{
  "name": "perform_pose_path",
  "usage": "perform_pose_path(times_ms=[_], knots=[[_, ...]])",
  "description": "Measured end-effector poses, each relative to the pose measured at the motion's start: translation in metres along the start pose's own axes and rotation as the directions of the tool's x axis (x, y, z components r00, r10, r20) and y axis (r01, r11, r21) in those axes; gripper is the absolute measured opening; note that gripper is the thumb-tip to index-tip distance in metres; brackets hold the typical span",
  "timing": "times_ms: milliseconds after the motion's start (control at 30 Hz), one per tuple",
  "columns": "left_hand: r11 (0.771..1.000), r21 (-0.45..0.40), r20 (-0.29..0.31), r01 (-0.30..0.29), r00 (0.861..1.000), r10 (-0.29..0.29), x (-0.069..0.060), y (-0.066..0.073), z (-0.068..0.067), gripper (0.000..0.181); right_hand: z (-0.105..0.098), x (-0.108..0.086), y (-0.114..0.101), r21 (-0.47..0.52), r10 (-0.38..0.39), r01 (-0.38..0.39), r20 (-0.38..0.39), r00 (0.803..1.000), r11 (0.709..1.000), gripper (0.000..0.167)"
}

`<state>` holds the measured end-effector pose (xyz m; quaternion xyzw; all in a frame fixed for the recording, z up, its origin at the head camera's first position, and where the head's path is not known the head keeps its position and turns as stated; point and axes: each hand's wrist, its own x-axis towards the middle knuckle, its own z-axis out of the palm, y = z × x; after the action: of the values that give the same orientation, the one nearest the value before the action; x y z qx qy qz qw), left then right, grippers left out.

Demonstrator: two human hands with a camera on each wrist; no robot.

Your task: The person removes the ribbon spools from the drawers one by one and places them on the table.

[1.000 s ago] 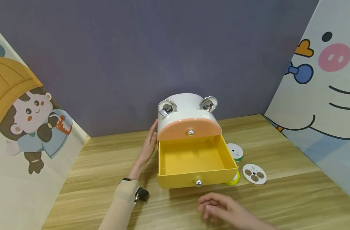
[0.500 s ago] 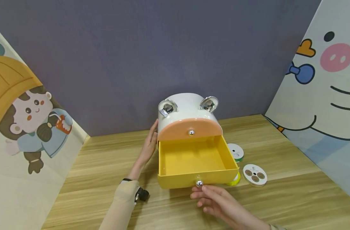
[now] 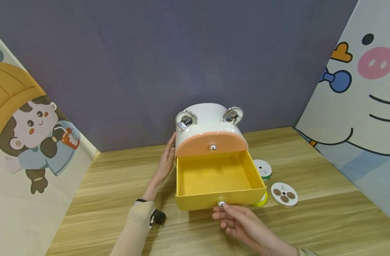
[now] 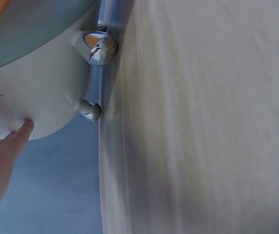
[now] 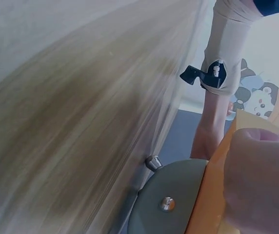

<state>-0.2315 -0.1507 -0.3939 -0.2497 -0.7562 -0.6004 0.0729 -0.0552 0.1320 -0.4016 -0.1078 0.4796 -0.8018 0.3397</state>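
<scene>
A small drawer cabinet with a white domed body, two silver ears and a peach upper drawer front stands on the table. Its yellow lower drawer is pulled out and nothing lies inside. My left hand rests on the cabinet's left side, fingers fairly straight; the left wrist view shows the fingertips of that hand against the white wall. At the drawer's front, my right hand pinches the silver knob between thumb and fingers. In the right wrist view the right hand hides the knob.
Right of the cabinet lie a white-sided spool with a green edge and a white spool with brown round windows. A yellow spool is partly under the drawer. A grey-purple wall rises behind the wooden table.
My right hand has moved up from the table in front of the drawer to the knob and now pinches it. The left hand and drawer have stayed in place.
</scene>
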Motion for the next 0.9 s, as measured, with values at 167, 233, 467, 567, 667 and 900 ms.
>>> perform_pose_path(times_ms=[167, 233, 467, 567, 667, 900], knots=[[1.000, -0.001, 0.001, 0.004, 1.000, -0.004, 0.000, 0.000, 0.000, 0.053, 0.000, 0.001, 0.000, 0.026, 0.007, -0.007, -0.008, 1.000, 1.000, 0.032], [1.000, -0.001, 0.001, 0.010, 1.000, -0.010, 0.000, 0.000, 0.000, 0.053, 0.000, 0.002, 0.000, 0.033, 0.007, -0.007, -0.006, 1.000, 0.999, 0.032], [1.000, -0.002, 0.004, 0.018, 1.000, -0.018, 0.000, -0.001, 0.000, 0.053, 0.001, 0.007, -0.005, 0.030, 0.010, -0.008, -0.057, 0.998, 1.000, 0.030], [1.000, -0.001, 0.007, 0.020, 1.000, -0.020, 0.000, -0.001, 0.000, 0.053, 0.000, 0.012, -0.009, 0.023, 0.003, 0.000, -0.096, 0.995, 1.000, 0.028], [1.000, 0.005, 0.009, 0.016, 1.000, -0.016, -0.001, 0.000, 0.000, 0.053, -0.002, 0.018, -0.013, 0.015, -0.005, 0.007, -0.134, 0.991, 1.000, 0.025], [1.000, 0.009, 0.003, 0.006, 1.000, -0.006, -0.001, 0.000, 0.000, 0.053, -0.005, 0.033, -0.021, -0.020, 0.002, -0.005, -0.181, 0.983, 1.000, 0.022]])
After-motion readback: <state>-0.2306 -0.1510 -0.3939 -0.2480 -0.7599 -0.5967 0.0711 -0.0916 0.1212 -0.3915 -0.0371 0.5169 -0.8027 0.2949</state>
